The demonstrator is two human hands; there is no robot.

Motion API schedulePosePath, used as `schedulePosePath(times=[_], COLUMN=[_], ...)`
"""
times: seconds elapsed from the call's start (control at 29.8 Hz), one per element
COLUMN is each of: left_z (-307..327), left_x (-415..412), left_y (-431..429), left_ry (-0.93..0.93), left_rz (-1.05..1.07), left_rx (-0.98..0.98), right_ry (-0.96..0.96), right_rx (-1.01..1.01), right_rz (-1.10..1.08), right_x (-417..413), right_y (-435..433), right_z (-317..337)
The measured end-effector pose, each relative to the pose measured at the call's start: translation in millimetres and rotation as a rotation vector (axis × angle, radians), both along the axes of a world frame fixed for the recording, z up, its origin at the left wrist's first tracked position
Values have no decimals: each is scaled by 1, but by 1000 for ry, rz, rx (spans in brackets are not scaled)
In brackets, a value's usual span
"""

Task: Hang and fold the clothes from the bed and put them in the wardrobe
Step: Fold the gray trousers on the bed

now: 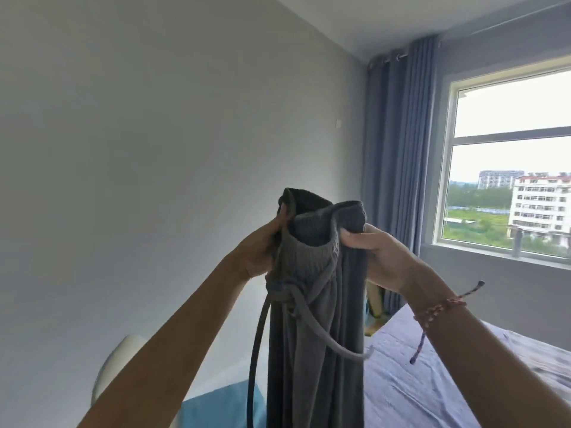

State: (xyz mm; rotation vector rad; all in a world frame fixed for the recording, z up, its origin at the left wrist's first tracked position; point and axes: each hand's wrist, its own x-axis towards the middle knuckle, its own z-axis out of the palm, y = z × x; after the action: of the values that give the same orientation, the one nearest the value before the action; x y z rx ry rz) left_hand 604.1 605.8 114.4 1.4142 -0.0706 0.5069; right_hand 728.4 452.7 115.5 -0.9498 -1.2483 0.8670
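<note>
— What are my hands doing?
— Your left hand and right hand each pinch the ribbed waistband of grey trousers, raised before you.
— And the trousers?
— They hang straight down beside the bed, cords dangling.

Two bare hands hold up grey trousers by the ribbed waistband against a pale wall. The left hand grips one side and the right hand pinches the other. A drawstring dangles below the hands. A braided bracelet circles the right wrist. Beneath the right forearm lies a bed in lilac sheets; beyond the right hand are a blue curtain and a window.
</note>
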Motion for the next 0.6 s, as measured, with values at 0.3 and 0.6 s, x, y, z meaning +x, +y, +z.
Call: schedulePosePath(times=[0.3, 0.6], left_z=[-10, -39], left_x=[-19, -47], left_y=[74, 81], left_ry=[90, -70], left_rz=[195, -31], left_rx=[-132, -154], right_ry=[186, -125], right_rx=[-40, -126], right_rz=[-493, -251], right_x=[22, 11], right_y=[8, -12], right_z=[12, -9])
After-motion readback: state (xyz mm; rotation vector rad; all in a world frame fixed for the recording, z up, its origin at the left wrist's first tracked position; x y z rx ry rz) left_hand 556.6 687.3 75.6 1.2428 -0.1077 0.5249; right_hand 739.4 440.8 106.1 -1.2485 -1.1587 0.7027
